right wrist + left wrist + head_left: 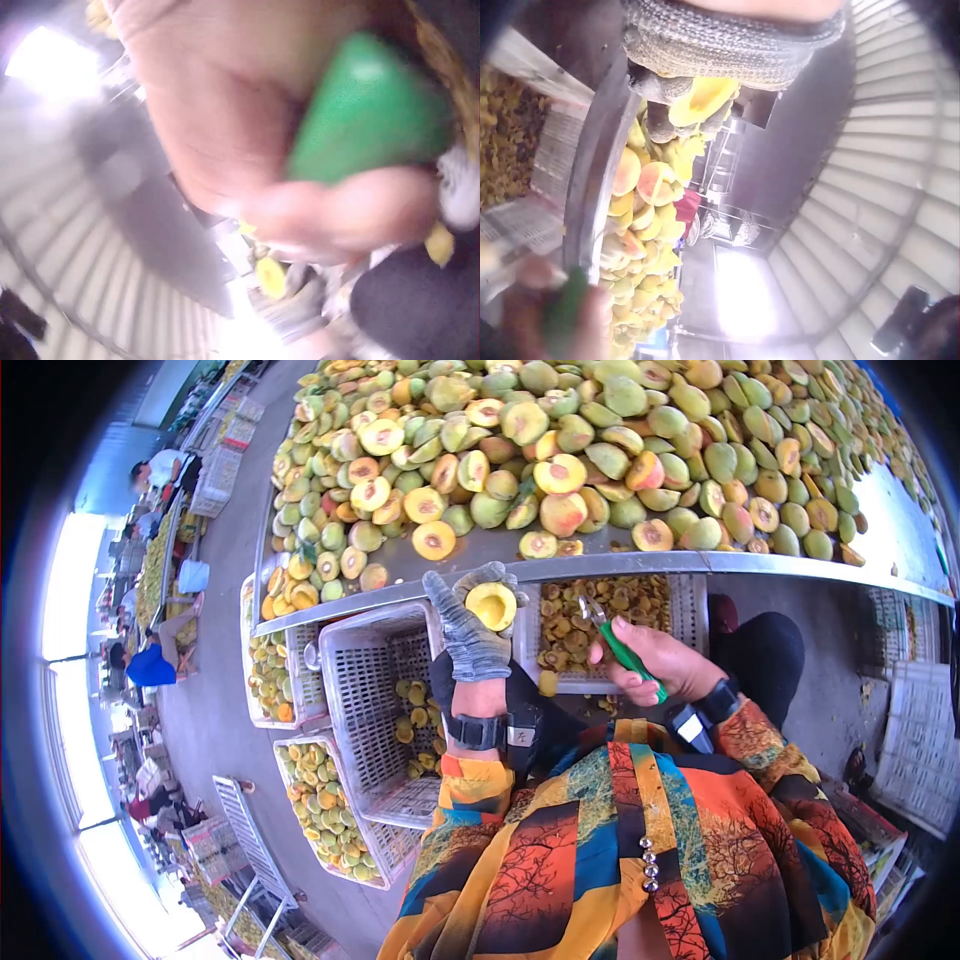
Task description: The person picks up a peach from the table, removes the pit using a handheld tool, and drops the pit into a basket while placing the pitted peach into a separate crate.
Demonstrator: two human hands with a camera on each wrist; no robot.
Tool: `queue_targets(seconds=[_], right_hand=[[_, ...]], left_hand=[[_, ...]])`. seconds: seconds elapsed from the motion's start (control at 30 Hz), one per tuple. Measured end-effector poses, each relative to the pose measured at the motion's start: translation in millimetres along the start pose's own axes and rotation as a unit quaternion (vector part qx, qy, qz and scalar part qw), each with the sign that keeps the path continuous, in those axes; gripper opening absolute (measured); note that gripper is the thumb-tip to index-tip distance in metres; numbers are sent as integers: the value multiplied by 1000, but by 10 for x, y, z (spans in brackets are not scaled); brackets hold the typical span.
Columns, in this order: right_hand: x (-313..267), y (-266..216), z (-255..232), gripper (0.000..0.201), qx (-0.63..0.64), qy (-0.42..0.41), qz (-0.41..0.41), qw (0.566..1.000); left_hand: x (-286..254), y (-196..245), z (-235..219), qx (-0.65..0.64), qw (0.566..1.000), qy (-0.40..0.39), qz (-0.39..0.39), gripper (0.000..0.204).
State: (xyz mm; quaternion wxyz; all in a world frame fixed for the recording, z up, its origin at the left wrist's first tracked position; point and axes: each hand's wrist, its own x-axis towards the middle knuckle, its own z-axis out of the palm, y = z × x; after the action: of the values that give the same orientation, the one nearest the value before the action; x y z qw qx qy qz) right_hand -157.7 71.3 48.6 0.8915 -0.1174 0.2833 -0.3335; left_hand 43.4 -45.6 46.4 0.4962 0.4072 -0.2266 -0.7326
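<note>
My left hand (470,640), in a grey knitted glove, holds a peach half (492,606) at the table's front edge. The yellow cut face is turned up, with a smooth hollow in its middle. In the left wrist view the gloved fingers curl around the peach half (702,102). To the right, my bare right hand (665,658) grips a green-handled pitting tool (634,658). Its curved metal tip (590,608) points toward the peach half, apart from it. The right wrist view shows fingers wrapped around the green handle (367,112).
A metal table (600,567) bears a big heap of halved peaches (560,475). Below its edge, a crate (688,622) holds pits and scraps. A white crate (375,635) with some peach halves stands left, beside fuller crates (330,815). Other people (160,468) are at the far left.
</note>
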Motion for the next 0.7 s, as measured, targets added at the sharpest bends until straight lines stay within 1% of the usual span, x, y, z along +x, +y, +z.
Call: queue_targets(seconds=[0.03, 0.07, 0.1, 0.13, 0.17, 0.2, 0.23, 0.27, 0.33, 0.37, 0.4, 0.47, 0.5, 0.57, 0.6, 0.63, 0.67, 0.7], right_hand=[[139, 137, -211, 41, -391, 143, -102, 904], [234, 161, -136, 37, -703, 261, -191, 634], [250, 169, -80, 30, -689, 277, -231, 629], [257, 148, -30, 30, -690, 278, -230, 628], [242, 44, 208, 31, -601, 245, -253, 718], [265, 18, 354, 33, -497, 209, -270, 797], [323, 32, 375, 32, -509, 196, -253, 799], [395, 77, 332, 32, -509, 201, -254, 798], [552, 170, 215, 32, -535, 207, -304, 760], [547, 175, 225, 31, -535, 201, -281, 771], [545, 191, 229, 31, -534, 202, -279, 772], [538, 204, 232, 32, -525, 200, -274, 780], [546, 211, 209, 32, -526, 202, -274, 780], [574, 240, 167, 32, -545, 214, -295, 755], [571, 242, 166, 32, -544, 214, -295, 756], [564, 233, 174, 32, -558, 227, -287, 745], [561, 225, 186, 31, -572, 239, -279, 733], [563, 228, 200, 31, -572, 238, -279, 734]], left_hand=[[-21, 34, -61, 1, 1000, 7, 7, 65], [-51, 55, -95, 39, 999, 12, 23, 65], [-63, 58, -104, 76, 996, 12, 36, 64], [-79, 58, -109, 74, 997, 11, 35, 64], [-117, 59, -127, 93, 996, -1, 12, 61], [-163, 42, -149, 114, 993, -14, -14, 58], [-180, -27, -163, 94, 995, 3, -22, 50], [-220, -59, -105, 94, 995, -1, -24, 50], [-310, -94, 24, 107, 992, 57, -34, 41], [-288, -160, 10, 97, 993, 60, 7, 29], [-286, -188, -29, 96, 993, 61, 4, 29], [-288, -201, -44, 107, 993, 32, -41, 27], [-318, -193, -26, 128, 991, 23, -34, 27], [-358, -186, 56, 129, 991, 18, -21, 26], [-373, -200, 82, 131, 991, 14, -7, 25], [-374, -235, 83, 131, 991, 14, -7, 25], [-369, -285, 65, 320, 930, 4, 181, 25], [-358, -319, 28, 486, 798, -7, 356, 25]])
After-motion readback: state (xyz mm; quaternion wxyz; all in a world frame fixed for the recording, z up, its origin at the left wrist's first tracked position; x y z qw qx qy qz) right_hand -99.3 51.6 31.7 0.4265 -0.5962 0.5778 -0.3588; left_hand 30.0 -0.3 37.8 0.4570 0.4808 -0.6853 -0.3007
